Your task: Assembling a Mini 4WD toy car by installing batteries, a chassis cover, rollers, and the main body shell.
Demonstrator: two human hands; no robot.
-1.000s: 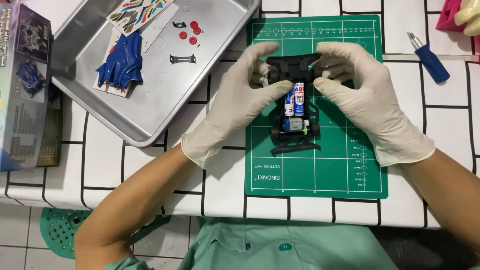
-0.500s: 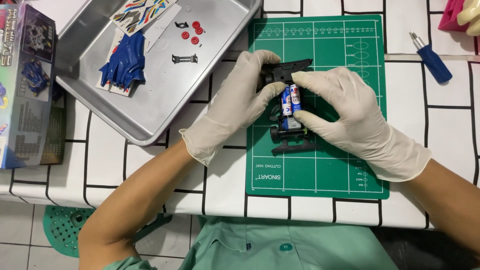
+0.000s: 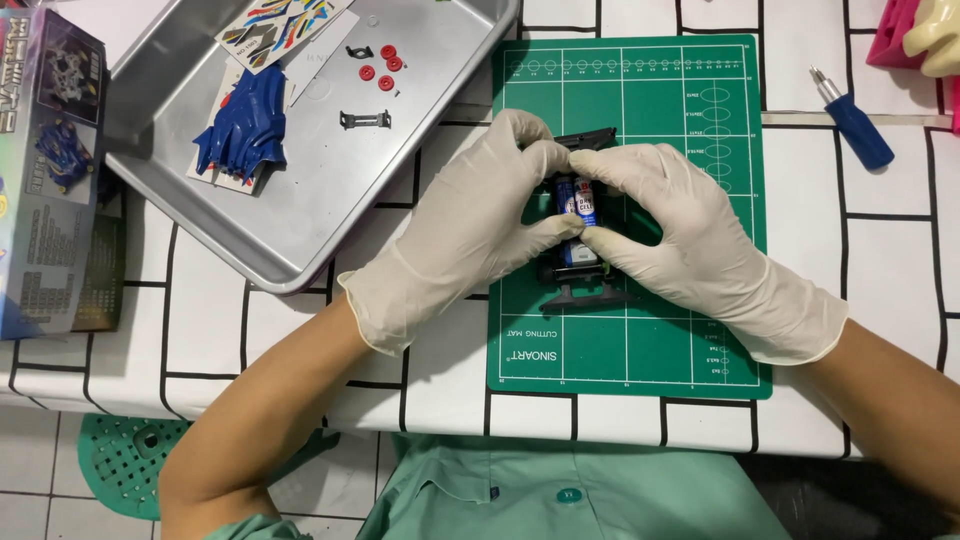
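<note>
The small black toy-car chassis looks light, rigid, fragile plastic; left hand at 9 o'clock and right hand at 3 o'clock close on its sides, the safest hold.

The two gloved hands cover most of the black toy car chassis on the green cutting mat, so its wheels and sides are hidden. The printed box at the tabletop's left edge is cut off. The pink object at the far right corner is also cut.
</note>
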